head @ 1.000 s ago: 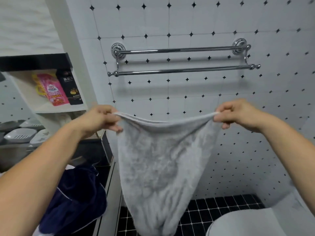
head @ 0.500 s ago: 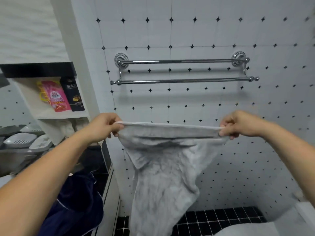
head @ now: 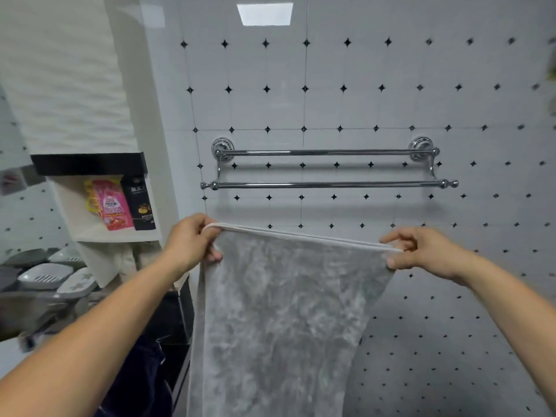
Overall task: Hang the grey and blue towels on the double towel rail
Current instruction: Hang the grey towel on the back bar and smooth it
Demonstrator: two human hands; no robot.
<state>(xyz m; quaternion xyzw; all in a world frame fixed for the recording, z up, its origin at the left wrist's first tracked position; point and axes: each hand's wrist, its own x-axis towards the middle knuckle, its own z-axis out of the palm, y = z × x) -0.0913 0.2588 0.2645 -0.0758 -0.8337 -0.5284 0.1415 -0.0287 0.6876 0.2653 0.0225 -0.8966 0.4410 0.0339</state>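
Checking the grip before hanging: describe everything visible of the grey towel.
The grey towel is pale, plush-looking cloth with a mottled nap and a lighter hemmed top edge. That edge is stretched nearly taut between the left hand and the right hand, each pinching an upper corner. The rest hangs down past the frame's bottom, below the double towel rail and not touching it.
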